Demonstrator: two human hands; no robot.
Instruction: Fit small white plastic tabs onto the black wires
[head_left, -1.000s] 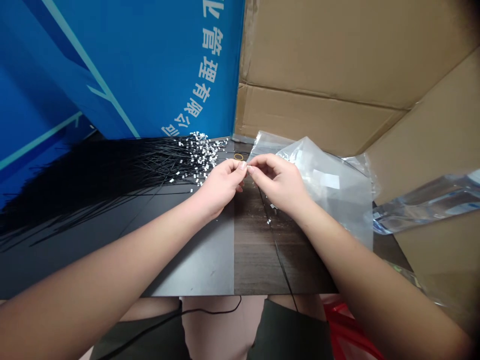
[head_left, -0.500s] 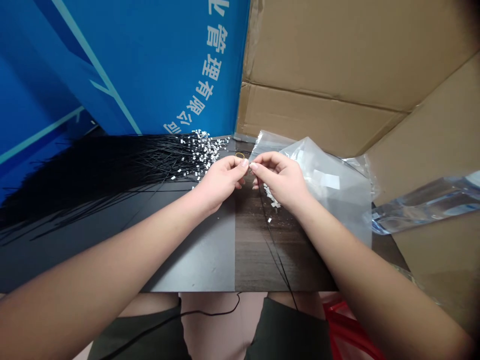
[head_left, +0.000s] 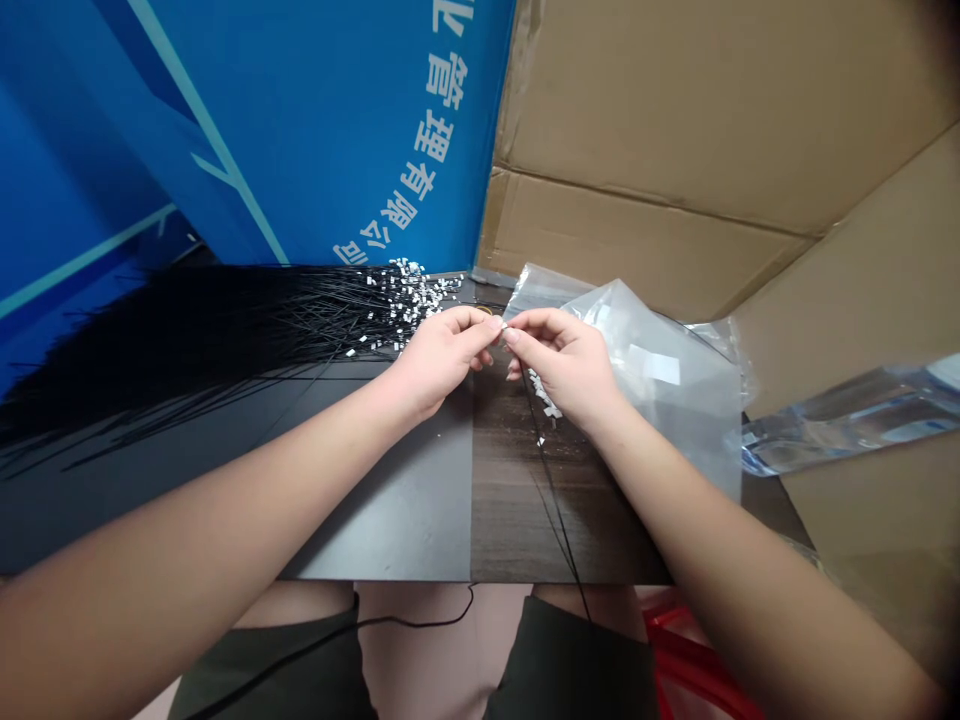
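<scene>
Barely shifted; pinch unchanged.
Left hand (head_left: 435, 365) and right hand (head_left: 570, 365) grip one tiny white clip (head_left: 501, 324) over the table (head_left: 420, 500).

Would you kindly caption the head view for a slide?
Left hand and right hand pinch a small white piece together, between a black wire bundle and a clear plastic bag.

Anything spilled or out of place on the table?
Minor only: a couple of small white pieces lie loose on the table below the right hand, apart from the wire bundle at left. One black wire runs from that hand off the near edge. Nothing looks damaged.
</scene>
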